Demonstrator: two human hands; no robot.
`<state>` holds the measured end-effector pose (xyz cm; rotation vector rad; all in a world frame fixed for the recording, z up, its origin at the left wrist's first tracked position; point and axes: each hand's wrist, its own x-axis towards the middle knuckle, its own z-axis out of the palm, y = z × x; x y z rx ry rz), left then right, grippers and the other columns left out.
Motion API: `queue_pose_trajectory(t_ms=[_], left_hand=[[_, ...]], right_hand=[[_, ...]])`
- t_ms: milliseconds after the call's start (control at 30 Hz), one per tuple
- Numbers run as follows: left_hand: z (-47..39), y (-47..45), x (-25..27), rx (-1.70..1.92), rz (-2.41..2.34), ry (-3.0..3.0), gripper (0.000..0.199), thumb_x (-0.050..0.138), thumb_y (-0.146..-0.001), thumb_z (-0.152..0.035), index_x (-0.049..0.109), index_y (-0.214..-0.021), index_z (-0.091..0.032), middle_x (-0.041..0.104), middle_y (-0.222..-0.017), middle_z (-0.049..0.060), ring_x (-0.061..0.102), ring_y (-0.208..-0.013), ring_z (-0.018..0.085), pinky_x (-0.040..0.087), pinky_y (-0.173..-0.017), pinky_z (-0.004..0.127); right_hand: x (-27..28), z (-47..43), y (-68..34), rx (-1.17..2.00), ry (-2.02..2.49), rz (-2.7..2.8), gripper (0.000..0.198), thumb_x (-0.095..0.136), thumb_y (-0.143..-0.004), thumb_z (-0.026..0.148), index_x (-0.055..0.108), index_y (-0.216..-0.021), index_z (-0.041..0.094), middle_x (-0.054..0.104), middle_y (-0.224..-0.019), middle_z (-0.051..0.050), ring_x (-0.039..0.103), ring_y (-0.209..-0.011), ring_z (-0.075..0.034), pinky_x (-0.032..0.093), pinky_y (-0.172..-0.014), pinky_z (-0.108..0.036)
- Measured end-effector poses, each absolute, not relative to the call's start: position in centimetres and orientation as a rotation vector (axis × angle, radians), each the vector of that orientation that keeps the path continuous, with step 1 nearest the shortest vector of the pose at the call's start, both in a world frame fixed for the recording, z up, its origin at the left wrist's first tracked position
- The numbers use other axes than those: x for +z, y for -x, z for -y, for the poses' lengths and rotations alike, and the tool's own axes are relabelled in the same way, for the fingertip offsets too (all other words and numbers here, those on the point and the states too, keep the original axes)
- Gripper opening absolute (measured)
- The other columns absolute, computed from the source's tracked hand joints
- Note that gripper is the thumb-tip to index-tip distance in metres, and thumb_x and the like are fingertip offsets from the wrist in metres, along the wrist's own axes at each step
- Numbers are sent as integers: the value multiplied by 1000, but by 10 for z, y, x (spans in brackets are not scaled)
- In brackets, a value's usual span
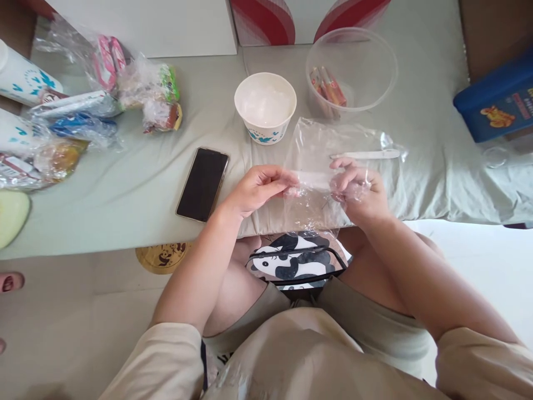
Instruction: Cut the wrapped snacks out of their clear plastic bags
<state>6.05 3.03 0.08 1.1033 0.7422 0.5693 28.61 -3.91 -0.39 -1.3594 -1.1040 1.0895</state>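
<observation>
A clear plastic bag (312, 147) stretches between my two hands near the front edge of the cloth-covered table. My left hand (266, 186) pinches its left side between thumb and fingers. On the opposite side, my right hand (362, 189) has its fingers curled into the crumpled film. A white, slim handled tool (370, 155), perhaps a folded knife, lies by the right fingertips, partly behind the film; I cannot tell if they touch it. Just beyond the bag stand a white paper bowl (266, 105) with blue leaf prints and a clear round plastic tub (375, 83) with several small red-wrapped sticks (331, 86).
A black phone (202, 184) lies left of my left forearm. Packaged snacks (145, 89) and paper cups (25, 75) crowd the left end. A blue container (497, 100) is at the far right. White boxes (145, 28) line the back. A panda-patterned item (295, 258) is between my legs.
</observation>
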Motion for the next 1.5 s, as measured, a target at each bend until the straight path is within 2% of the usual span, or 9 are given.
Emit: queue_pose_trajectory(t_ms=[233, 467, 600, 800, 967, 1067, 1300, 1400, 1500], left_hand=[[-31, -60, 3, 412, -725, -1068, 16, 67, -79, -20, 80, -88, -17, 81, -92, 8, 77, -86, 21, 63, -85, 37], [-36, -69, -4, 638, -873, -1012, 46, 52, -98, -52, 67, -71, -18, 75, -78, 7, 76, -85, 20, 61, -85, 35], [-35, -69, -9, 652, -933, -1084, 52, 64, -89, -64, 68, -66, -17, 70, -70, 6, 72, -80, 20, 59, -77, 34], [-36, -65, -11, 660, -857, -1278, 34, 89, -68, -47, 75, -72, -16, 70, -85, 5, 66, -83, 16, 54, -79, 30], [-34, -65, -10, 668, -842, -1379, 28, 85, -66, -26, 78, -91, -17, 64, -107, 5, 61, -80, 11, 53, -71, 26], [-32, -65, -11, 681, -860, -1426, 30, 81, -68, -22, 77, -97, -19, 60, -113, 5, 54, -71, 6, 50, -65, 23], [-33, -65, -16, 833, -785, -1233, 53, 77, -70, -15, 67, -120, -28, 64, -120, 2, 65, -86, 10, 55, -79, 26], [-34, -66, -17, 778, -749, -1052, 63, 78, -74, -21, 58, -133, -32, 70, -116, 2, 71, -95, 15, 57, -84, 31], [-32, -68, -16, 595, -742, -967, 52, 80, -75, -25, 63, -124, -23, 76, -110, 6, 75, -97, 20, 58, -85, 33]], right_hand=[[-1, 37, -292, 1103, 1381, 1034, 50, 83, -64, 52, 46, -53, 21, 60, -100, -7, 54, -74, -17, 39, -51, -29], [-13, 36, -293, 1194, 1382, 875, 32, 81, -64, 33, 52, -61, 21, 61, -109, -4, 46, -61, -8, 35, -46, -26], [-22, 35, -295, 1138, 1283, 885, 30, 82, -62, 23, 53, -55, 20, 61, -105, -5, 57, -80, -15, 33, -46, -24], [-23, 38, -297, 1142, 1302, 886, 32, 78, -69, 23, 50, -54, 20, 64, -110, -5, 60, -82, -17, 41, -52, -28], [-15, 38, -299, 1240, 1294, 811, 20, 73, -79, 44, 63, -81, 27, 64, -119, -5, 64, -107, -25, 58, -72, -36], [-15, 38, -299, 1309, 1286, 741, 36, 71, -83, 58, 60, -105, 32, 62, -124, -3, 67, -96, -21, 61, -76, -39], [-27, 40, -300, 1249, 1413, 900, 71, 86, -70, 27, 49, -130, 39, 67, -112, 0, 65, -73, -13, 58, -66, -31], [-27, 41, -301, 1146, 1416, 984, 72, 83, -75, 29, 48, -136, 42, 71, -112, -1, 66, -74, -15, 57, -69, -35], [-25, 44, -300, 1111, 1405, 980, 72, 82, -78, 41, 45, -140, 47, 72, -117, -1, 70, -86, -21, 57, -76, -40]])
